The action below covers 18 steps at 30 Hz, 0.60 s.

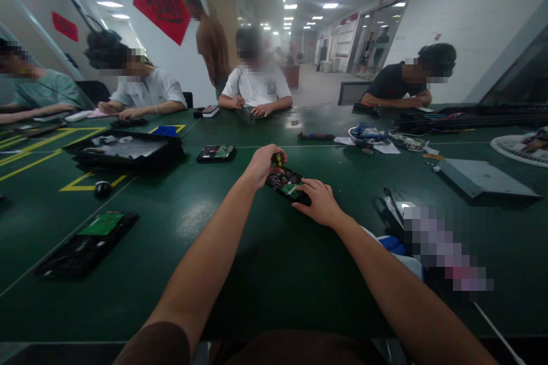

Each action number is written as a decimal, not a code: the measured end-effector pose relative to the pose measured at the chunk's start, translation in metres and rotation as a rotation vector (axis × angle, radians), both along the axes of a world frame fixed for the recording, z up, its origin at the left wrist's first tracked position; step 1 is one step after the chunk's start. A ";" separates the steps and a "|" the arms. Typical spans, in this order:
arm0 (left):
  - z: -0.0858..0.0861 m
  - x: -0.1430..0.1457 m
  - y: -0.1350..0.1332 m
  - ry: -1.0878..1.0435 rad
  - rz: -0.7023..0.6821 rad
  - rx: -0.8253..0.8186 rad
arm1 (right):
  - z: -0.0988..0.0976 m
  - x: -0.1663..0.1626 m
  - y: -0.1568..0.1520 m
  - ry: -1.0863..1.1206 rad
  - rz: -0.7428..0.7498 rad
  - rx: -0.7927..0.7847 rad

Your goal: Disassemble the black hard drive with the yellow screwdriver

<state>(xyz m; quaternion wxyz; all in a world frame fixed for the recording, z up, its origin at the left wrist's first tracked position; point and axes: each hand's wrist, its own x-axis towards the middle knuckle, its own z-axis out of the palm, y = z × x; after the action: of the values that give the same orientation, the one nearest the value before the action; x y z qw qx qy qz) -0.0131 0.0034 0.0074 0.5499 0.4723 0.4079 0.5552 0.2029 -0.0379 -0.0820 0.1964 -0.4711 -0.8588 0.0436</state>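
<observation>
My left hand (262, 166) is closed around a short yellow-and-black screwdriver (279, 158), held upright over the far left end of a black device with a green circuit board (289, 189). The screwdriver's tip is too small to make out. At the device's near right end, my right hand (319, 201) grips the casing, fingers on top and thumb along the near edge. The device lies on the dark green table (274, 274), its right end partly hidden by that hand.
Left of my arms lies another black device with a green board (103, 224); a similar one (216, 153) sits farther back. A black tray (124, 148) stands at left. Rightward are a grey metal box (483, 177) and tangled cables (366, 134). Several people sit across the table.
</observation>
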 end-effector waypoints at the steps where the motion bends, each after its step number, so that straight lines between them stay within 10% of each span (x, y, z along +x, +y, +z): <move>1: 0.000 -0.001 0.000 0.033 0.025 0.018 | 0.000 0.000 0.000 0.000 0.000 0.002; 18: -0.002 -0.004 0.003 0.075 0.064 0.033 | -0.002 0.000 0.000 0.024 -0.002 0.001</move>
<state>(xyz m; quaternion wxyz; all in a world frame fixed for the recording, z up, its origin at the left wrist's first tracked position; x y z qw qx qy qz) -0.0169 0.0064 0.0051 0.5083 0.4885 0.4337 0.5611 0.2033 -0.0383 -0.0840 0.2070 -0.4715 -0.8559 0.0488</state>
